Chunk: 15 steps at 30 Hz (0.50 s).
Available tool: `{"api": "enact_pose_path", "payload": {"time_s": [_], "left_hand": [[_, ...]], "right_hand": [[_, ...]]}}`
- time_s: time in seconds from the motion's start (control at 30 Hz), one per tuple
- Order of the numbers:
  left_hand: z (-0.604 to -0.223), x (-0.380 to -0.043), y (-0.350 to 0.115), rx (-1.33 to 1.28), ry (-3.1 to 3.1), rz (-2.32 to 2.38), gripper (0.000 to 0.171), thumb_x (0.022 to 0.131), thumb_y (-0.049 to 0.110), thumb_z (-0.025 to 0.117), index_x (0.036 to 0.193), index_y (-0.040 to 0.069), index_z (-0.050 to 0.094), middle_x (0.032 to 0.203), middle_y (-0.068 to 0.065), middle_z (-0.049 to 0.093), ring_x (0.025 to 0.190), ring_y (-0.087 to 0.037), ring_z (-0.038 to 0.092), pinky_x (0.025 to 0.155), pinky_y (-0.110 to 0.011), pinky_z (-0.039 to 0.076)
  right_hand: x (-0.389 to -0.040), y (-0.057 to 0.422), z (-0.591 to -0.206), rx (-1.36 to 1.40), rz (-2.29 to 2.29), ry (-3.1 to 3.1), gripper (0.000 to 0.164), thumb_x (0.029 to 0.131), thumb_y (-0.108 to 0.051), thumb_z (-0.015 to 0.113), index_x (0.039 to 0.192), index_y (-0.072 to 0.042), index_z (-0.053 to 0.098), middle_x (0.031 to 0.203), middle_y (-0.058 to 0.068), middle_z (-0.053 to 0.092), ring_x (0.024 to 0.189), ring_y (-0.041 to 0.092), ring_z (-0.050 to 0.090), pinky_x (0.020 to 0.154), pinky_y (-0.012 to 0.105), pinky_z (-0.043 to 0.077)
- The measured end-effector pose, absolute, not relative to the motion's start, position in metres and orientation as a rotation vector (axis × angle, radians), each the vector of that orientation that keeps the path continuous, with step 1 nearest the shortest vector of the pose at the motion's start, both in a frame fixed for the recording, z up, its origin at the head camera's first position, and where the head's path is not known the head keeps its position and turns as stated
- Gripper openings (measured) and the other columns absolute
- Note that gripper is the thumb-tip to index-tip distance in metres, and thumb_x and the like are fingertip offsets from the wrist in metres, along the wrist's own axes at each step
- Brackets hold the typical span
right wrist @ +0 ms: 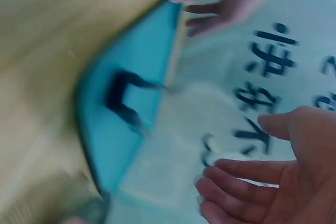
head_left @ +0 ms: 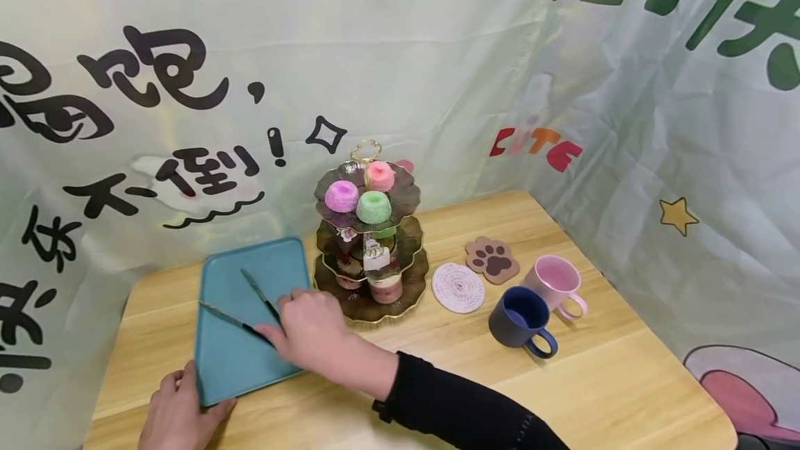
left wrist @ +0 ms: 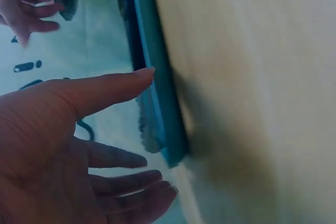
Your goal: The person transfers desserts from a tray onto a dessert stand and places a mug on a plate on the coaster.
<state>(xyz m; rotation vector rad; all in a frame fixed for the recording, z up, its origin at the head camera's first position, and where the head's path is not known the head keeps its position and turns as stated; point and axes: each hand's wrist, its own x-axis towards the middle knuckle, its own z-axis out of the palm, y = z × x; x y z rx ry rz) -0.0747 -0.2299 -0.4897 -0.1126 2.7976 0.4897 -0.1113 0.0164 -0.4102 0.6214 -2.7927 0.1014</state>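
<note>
A blue rectangular tray (head_left: 240, 370) lies at the left of the table, with a pair of tongs (head_left: 259, 292) on it, metal arms spread apart. My right hand (head_left: 312, 328) is above the tongs' black handle end and covers part of it in the head view. In the right wrist view, the fingers of that hand (right wrist: 268, 182) are loosely bent with nothing between them, apart from the tongs. At the tray's near left corner is my left hand (head_left: 181, 412), thumb along the front edge, fingers by the left side. The left wrist view shows its thumb (left wrist: 115, 85) at the rim.
Beside the tray stands a three-tier stand (head_left: 400, 201) with several small cakes. Farther right lie a round woven coaster (head_left: 458, 288) and a paw-print coaster (head_left: 492, 260), then a navy mug (head_left: 509, 328) and a pink mug (head_left: 550, 280). A printed cloth (head_left: 431, 75) hangs behind the table.
</note>
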Motion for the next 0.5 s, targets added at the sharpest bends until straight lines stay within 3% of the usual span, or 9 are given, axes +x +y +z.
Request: {"api": "enact_pose_path", "payload": {"time_s": [0.17,0.3,0.5], "left_hand": [[-0.468,-0.069,-0.221,-0.036,2.929,0.524,0.087,0.098,0.045,0.075,0.146,-0.021,0.044,0.135,-0.045,0.047,0.119,-0.060,0.051,0.097,-0.071,0.047],[-0.454,-0.060,-0.206,0.075,3.133,0.611,0.073,0.106,0.046,0.064,0.146,-0.014,0.051,0.138,-0.040,0.051,0.126,-0.058,0.049,0.101,-0.074,0.044],[-0.445,-0.052,-0.181,0.314,3.344,0.774,0.065,0.103,0.039,0.069,0.145,-0.009,0.055,0.144,-0.032,0.055,0.134,-0.052,0.047,0.107,-0.070,0.043]], "right_hand": [[-0.101,0.057,-0.380,0.675,0.212,-2.696,0.049,0.103,-0.061,0.059,0.099,-0.017,0.080,0.082,-0.004,0.069,0.072,0.015,0.068,0.064,0.030,0.057],[-0.094,0.091,-0.365,0.641,0.327,-2.703,0.047,0.103,-0.057,0.063,0.110,-0.013,0.079,0.094,0.001,0.073,0.087,0.020,0.070,0.078,0.036,0.058],[-0.089,0.148,-0.371,0.500,0.486,-2.602,0.045,0.099,-0.043,0.074,0.122,-0.003,0.076,0.115,0.014,0.074,0.108,0.031,0.067,0.095,0.047,0.057]]}}
